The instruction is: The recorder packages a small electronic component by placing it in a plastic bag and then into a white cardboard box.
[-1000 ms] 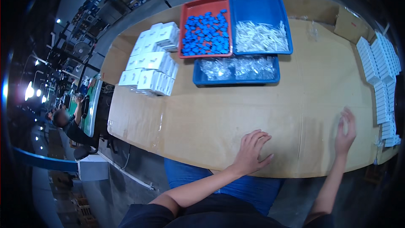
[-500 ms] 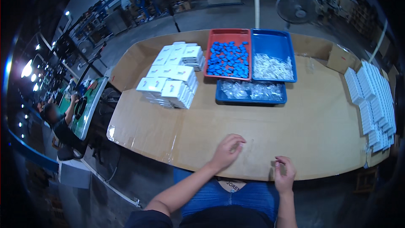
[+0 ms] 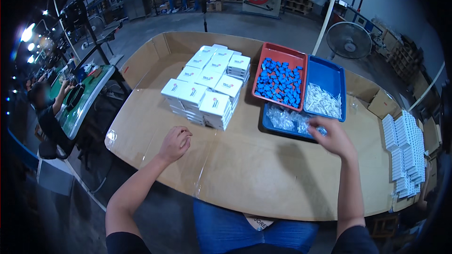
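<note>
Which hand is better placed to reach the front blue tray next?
Probably your right hand: in view it overlaps the front blue tray, while your left hand is nearer the white boxes.

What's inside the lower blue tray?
Clear plastic items show inside; the red tray, upper blue tray and right hand hide parts of the lower blue tray, so anything there cannot be seen.

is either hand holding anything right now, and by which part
The left hand holds nothing visible; whether the right hand grips a clear plastic bag cannot be told.

white boxes (image 3: 216, 103): small dark print, reddish logo on top | pale waist patch (image 3: 258, 222): dark capitals
</note>
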Demonstrator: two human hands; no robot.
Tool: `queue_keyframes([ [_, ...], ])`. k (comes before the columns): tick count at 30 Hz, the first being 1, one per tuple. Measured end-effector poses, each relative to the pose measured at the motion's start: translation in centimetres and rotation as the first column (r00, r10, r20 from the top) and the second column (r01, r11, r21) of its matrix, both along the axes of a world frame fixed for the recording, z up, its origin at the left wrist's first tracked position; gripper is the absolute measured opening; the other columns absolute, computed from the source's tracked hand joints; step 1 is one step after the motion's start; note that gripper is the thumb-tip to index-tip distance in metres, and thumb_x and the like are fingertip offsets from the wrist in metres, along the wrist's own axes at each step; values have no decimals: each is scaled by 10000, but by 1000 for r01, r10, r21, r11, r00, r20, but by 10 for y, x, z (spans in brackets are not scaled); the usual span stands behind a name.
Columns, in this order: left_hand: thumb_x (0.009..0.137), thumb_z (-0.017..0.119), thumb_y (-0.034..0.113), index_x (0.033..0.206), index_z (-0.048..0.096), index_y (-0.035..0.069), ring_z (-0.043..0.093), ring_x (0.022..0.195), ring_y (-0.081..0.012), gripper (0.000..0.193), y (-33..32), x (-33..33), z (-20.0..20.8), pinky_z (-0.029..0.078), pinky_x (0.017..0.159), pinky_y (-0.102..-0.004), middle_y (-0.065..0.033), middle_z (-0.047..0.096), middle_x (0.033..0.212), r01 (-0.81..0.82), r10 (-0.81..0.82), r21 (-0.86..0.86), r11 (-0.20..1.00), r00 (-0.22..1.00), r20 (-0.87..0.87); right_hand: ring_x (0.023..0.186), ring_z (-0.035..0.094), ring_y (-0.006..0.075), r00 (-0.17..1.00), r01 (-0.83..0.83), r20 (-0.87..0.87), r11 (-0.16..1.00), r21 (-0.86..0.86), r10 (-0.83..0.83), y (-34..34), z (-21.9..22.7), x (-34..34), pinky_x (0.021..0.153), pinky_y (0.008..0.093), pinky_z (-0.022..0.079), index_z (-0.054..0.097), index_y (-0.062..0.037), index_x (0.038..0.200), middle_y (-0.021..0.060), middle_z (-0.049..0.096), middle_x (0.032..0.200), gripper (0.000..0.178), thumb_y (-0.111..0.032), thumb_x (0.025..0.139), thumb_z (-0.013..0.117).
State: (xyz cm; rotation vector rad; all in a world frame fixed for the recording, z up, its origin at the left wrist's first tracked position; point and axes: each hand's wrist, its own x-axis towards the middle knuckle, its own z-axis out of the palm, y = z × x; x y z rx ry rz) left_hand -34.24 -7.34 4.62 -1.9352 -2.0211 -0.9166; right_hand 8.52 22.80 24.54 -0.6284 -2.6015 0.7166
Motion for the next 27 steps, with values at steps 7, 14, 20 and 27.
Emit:
queue_keyframes([
  [7,835,790,309,1185,643,78,562,1197,-355,445,-2,-19,-17,455,1008,-494,-151,590,1257,1,3,-46,999,995,100,920,708,161,991,-116,61,992,-54,119,95,51,-229,860,345,565,738,-2,1074,91,764,982,249,-237,1038,664],
  [14,819,798,380,1188,638,83,555,1224,-334,500,8,-29,-19,416,1031,-486,-148,582,1279,39,-30,-130,991,997,74,1091,699,222,986,-101,121,989,-103,113,242,-24,-464,988,385,520,729,-24,1201,105,746,1155,419,-393,1012,668],
  [20,806,813,402,1171,648,84,559,1210,-328,511,5,-30,-13,431,1029,-486,-139,576,1274,21,-4,-168,986,995,104,1245,649,352,888,-51,454,970,239,-65,258,-70,-547,1071,408,492,709,-24,1319,192,704,1329,503,-369,955,681],
  [27,758,833,370,1166,644,83,572,1195,-360,534,6,-31,-17,430,1036,-506,-143,582,1272,12,16,-188,982,989,149,1161,699,348,876,10,479,994,109,-62,272,-93,-575,1015,447,535,746,-23,1263,191,733,1273,484,-323,886,789],
])
